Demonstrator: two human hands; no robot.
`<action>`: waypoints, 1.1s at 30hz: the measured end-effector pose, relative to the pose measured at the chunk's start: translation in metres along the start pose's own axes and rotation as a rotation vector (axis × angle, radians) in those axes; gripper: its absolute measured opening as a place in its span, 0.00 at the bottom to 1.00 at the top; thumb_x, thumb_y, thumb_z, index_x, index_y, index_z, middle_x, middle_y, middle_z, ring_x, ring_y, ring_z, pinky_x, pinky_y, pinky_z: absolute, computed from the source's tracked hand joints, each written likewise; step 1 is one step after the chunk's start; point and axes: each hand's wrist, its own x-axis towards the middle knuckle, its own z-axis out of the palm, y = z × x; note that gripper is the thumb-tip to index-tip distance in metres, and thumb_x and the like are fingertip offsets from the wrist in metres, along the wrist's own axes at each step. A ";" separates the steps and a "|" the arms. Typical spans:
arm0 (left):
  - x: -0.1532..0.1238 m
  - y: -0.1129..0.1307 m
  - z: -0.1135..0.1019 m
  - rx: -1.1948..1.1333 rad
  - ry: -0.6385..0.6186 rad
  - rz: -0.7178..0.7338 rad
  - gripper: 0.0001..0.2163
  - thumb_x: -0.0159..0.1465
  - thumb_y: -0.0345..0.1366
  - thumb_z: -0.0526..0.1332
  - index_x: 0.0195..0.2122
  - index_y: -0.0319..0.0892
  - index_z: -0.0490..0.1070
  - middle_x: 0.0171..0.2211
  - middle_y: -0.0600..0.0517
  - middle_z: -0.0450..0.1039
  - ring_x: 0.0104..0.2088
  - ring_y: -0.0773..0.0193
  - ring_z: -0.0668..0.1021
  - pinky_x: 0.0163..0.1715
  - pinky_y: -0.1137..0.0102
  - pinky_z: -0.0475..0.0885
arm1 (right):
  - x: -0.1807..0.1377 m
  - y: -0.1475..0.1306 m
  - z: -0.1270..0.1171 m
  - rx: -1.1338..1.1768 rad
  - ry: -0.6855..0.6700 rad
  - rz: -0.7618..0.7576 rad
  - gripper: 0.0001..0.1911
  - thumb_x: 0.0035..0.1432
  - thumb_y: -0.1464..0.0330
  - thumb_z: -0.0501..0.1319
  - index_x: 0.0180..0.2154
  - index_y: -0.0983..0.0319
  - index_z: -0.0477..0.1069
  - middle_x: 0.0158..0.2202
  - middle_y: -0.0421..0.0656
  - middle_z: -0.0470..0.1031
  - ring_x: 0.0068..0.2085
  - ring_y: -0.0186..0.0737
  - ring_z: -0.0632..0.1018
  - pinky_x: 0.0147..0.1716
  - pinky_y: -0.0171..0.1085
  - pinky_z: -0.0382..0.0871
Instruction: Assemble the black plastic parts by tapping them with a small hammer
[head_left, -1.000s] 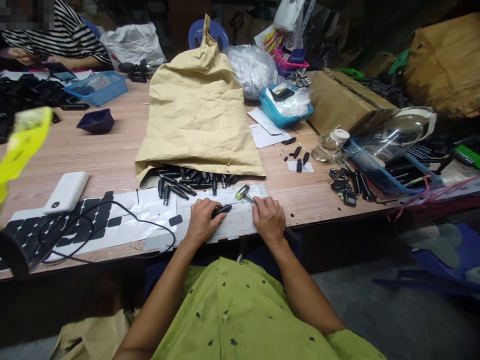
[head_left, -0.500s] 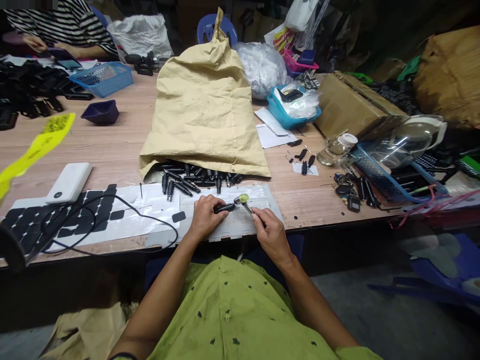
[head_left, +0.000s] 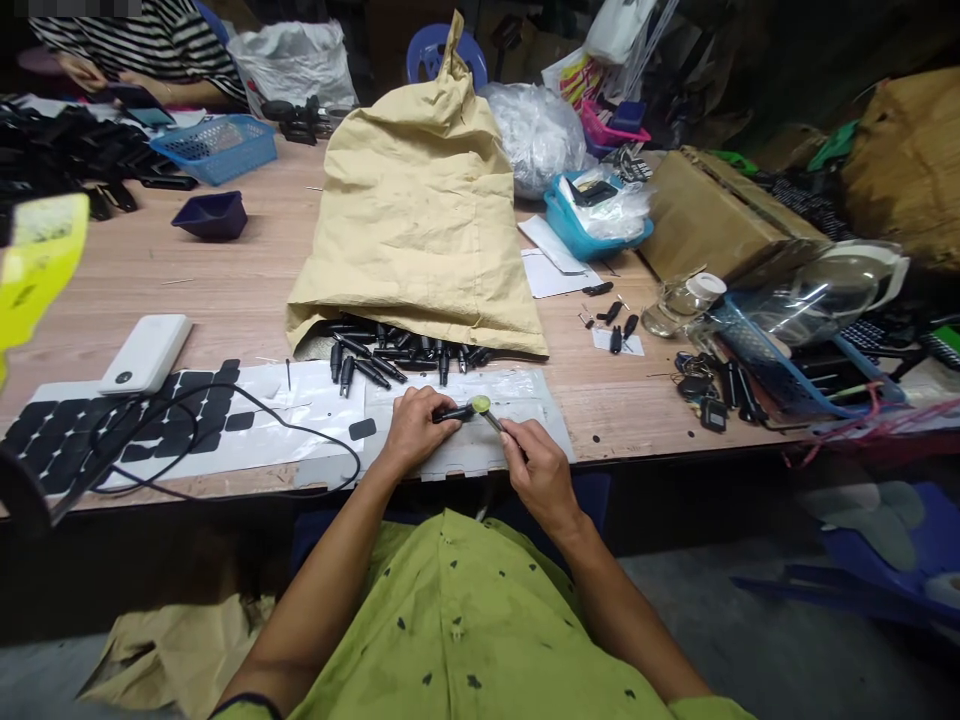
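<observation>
My left hand (head_left: 414, 425) rests on a grey board (head_left: 551, 410) at the table's front edge, its fingers closed round a black pen-like tube (head_left: 450, 413) that points right. My right hand (head_left: 538, 468) grips the thin handle of a small hammer (head_left: 482, 404) with a yellow-green face. The hammer's head is at the tube's right end; whether they touch I cannot tell. Just beyond lies a heap of similar black tubes (head_left: 371, 372), spilling from the mouth of a large beige cloth bag (head_left: 420, 220).
Left are a white power bank (head_left: 146, 353), a looped black cable (head_left: 349, 455) and a dark-patterned sheet (head_left: 202, 410). A blue basket (head_left: 795, 360) and a glass jug (head_left: 847, 285) stand right. A person in striped sleeves (head_left: 176, 45) sits at the far left.
The hammer's head has tipped down and left towards the tube's end, its yellow-green face turned more to view. My left hand keeps its grip. The whole view has shifted slightly.
</observation>
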 end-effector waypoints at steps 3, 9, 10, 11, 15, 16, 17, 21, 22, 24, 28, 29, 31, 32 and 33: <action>0.000 0.000 0.000 0.004 0.010 0.015 0.07 0.58 0.32 0.67 0.38 0.46 0.79 0.37 0.51 0.77 0.45 0.54 0.73 0.50 0.58 0.66 | 0.002 -0.005 0.001 0.036 0.008 -0.026 0.14 0.70 0.67 0.53 0.47 0.60 0.76 0.36 0.45 0.78 0.38 0.38 0.79 0.40 0.36 0.75; -0.001 0.000 0.000 0.029 0.002 0.033 0.06 0.59 0.33 0.66 0.37 0.46 0.79 0.37 0.51 0.77 0.44 0.53 0.73 0.48 0.59 0.66 | 0.000 -0.009 0.009 0.007 -0.067 -0.082 0.15 0.71 0.67 0.51 0.47 0.59 0.76 0.35 0.45 0.78 0.37 0.38 0.79 0.38 0.36 0.74; -0.001 0.000 0.000 0.028 0.000 0.036 0.06 0.59 0.34 0.66 0.38 0.46 0.79 0.37 0.50 0.77 0.44 0.53 0.73 0.48 0.59 0.66 | 0.001 -0.007 0.009 -0.005 -0.062 -0.077 0.15 0.71 0.66 0.51 0.47 0.59 0.76 0.36 0.45 0.78 0.37 0.38 0.79 0.39 0.36 0.74; -0.001 0.000 0.000 0.027 -0.001 0.039 0.07 0.59 0.34 0.66 0.38 0.46 0.79 0.37 0.50 0.76 0.44 0.53 0.73 0.49 0.58 0.66 | 0.002 -0.004 0.009 -0.022 -0.050 -0.065 0.15 0.71 0.66 0.51 0.47 0.59 0.76 0.36 0.45 0.78 0.38 0.39 0.79 0.39 0.36 0.74; -0.002 -0.004 0.003 0.030 0.014 0.060 0.08 0.59 0.35 0.65 0.40 0.47 0.79 0.37 0.51 0.76 0.44 0.53 0.72 0.50 0.58 0.66 | 0.013 0.016 0.006 -0.167 0.029 -0.003 0.16 0.71 0.65 0.50 0.48 0.58 0.76 0.37 0.45 0.77 0.39 0.40 0.78 0.40 0.37 0.72; -0.002 -0.006 0.004 0.030 0.018 0.067 0.08 0.60 0.36 0.65 0.41 0.47 0.79 0.36 0.51 0.75 0.44 0.53 0.72 0.49 0.59 0.66 | 0.016 0.022 0.005 -0.225 0.049 0.008 0.16 0.71 0.66 0.51 0.47 0.58 0.77 0.36 0.45 0.76 0.38 0.41 0.77 0.39 0.37 0.71; -0.002 -0.007 0.004 0.030 0.018 0.073 0.08 0.60 0.36 0.65 0.41 0.47 0.79 0.36 0.51 0.75 0.44 0.53 0.72 0.49 0.59 0.66 | 0.018 0.027 0.006 -0.289 0.065 0.018 0.16 0.70 0.66 0.51 0.46 0.58 0.77 0.36 0.45 0.76 0.38 0.41 0.76 0.39 0.38 0.70; -0.004 -0.011 0.005 0.022 0.005 0.091 0.09 0.65 0.38 0.61 0.43 0.48 0.79 0.37 0.50 0.75 0.44 0.54 0.71 0.48 0.59 0.66 | 0.021 0.042 0.010 -0.490 0.076 0.020 0.14 0.68 0.68 0.53 0.44 0.60 0.78 0.33 0.46 0.73 0.35 0.43 0.70 0.36 0.39 0.64; -0.004 -0.011 0.004 0.022 0.004 0.092 0.10 0.67 0.39 0.59 0.44 0.47 0.79 0.38 0.50 0.75 0.44 0.54 0.71 0.48 0.59 0.65 | 0.021 0.044 0.011 -0.519 0.077 0.018 0.14 0.68 0.68 0.54 0.44 0.60 0.78 0.33 0.46 0.73 0.35 0.44 0.69 0.36 0.40 0.63; -0.005 -0.011 0.003 0.027 0.001 0.091 0.11 0.69 0.39 0.56 0.44 0.47 0.79 0.38 0.50 0.75 0.44 0.55 0.71 0.48 0.59 0.65 | 0.019 0.043 0.013 -0.550 0.079 0.022 0.13 0.68 0.68 0.54 0.44 0.60 0.78 0.33 0.46 0.72 0.36 0.44 0.68 0.36 0.40 0.61; -0.006 -0.010 0.000 0.040 -0.006 0.091 0.14 0.71 0.40 0.52 0.41 0.46 0.78 0.38 0.49 0.74 0.43 0.55 0.71 0.46 0.60 0.64 | 0.017 0.040 0.016 -0.545 0.062 0.045 0.13 0.67 0.69 0.54 0.46 0.60 0.77 0.35 0.46 0.71 0.37 0.44 0.67 0.36 0.40 0.59; -0.006 -0.010 0.000 0.043 -0.007 0.093 0.14 0.71 0.41 0.52 0.40 0.46 0.78 0.38 0.49 0.74 0.42 0.55 0.71 0.46 0.60 0.64 | 0.017 0.039 0.016 -0.542 0.061 0.048 0.13 0.67 0.69 0.54 0.46 0.60 0.77 0.35 0.46 0.71 0.37 0.44 0.67 0.36 0.40 0.59; -0.005 -0.011 -0.001 0.050 -0.006 0.095 0.15 0.71 0.41 0.51 0.38 0.46 0.77 0.37 0.49 0.74 0.42 0.55 0.71 0.46 0.60 0.64 | 0.017 0.040 0.017 -0.546 0.069 0.046 0.13 0.67 0.69 0.54 0.46 0.59 0.77 0.35 0.46 0.71 0.37 0.44 0.67 0.36 0.40 0.59; -0.005 -0.011 -0.001 0.052 -0.006 0.098 0.15 0.71 0.41 0.51 0.38 0.46 0.77 0.37 0.49 0.74 0.42 0.55 0.71 0.46 0.60 0.64 | 0.017 0.040 0.017 -0.553 0.076 0.042 0.13 0.67 0.69 0.55 0.46 0.59 0.77 0.35 0.46 0.71 0.37 0.44 0.67 0.36 0.40 0.59; -0.005 -0.012 -0.002 0.050 -0.011 0.105 0.16 0.71 0.41 0.50 0.37 0.46 0.77 0.36 0.49 0.74 0.42 0.55 0.71 0.46 0.60 0.64 | 0.017 0.040 0.017 -0.560 0.084 0.037 0.13 0.67 0.69 0.55 0.46 0.59 0.77 0.35 0.46 0.71 0.37 0.44 0.67 0.36 0.40 0.59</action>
